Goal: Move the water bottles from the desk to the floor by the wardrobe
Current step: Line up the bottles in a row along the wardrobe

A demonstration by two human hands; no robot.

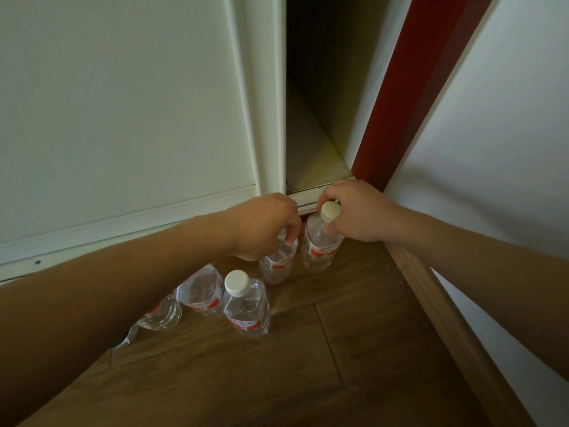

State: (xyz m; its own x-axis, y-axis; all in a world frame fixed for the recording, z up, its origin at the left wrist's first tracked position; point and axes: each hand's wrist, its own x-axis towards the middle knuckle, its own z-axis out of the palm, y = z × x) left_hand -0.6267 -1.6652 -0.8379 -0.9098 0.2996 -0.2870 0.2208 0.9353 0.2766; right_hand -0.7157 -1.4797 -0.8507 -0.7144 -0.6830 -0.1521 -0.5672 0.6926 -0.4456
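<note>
A white panelled wardrobe door [123, 118] fills the upper left of the frame, and beside it at top centre a dark open gap of the wardrobe [320, 103] runs down to a pale sill. A dark red upright strip [409, 87] slants along the right edge of that gap, with a plain white wall [508, 134] in the upper right. The brown wood-plank floor [308, 365] spreads over the lower half, edged at the right by a wooden skirting board [446, 318].

Two bare forearms reach in from the lower corners toward the centre. The left hand [264, 226] is curled downward with its fingertips closed on the top of a clear plastic water bottle with a red-and-white label [278, 263], its cap hidden under the hand. The right hand [354, 211] is wrapped around the neck of a second clear labelled water bottle [320, 251], just below its off-white cap [330, 211]. Both of these bottles are upright at the foot of the wardrobe, just beside each other; whether their bases touch the floor cannot be told.

Lower left of them, another capped clear bottle [246, 306] stands on the floor, with two more clear bottles [201, 291] [161, 314] partly hidden by the left forearm.
</note>
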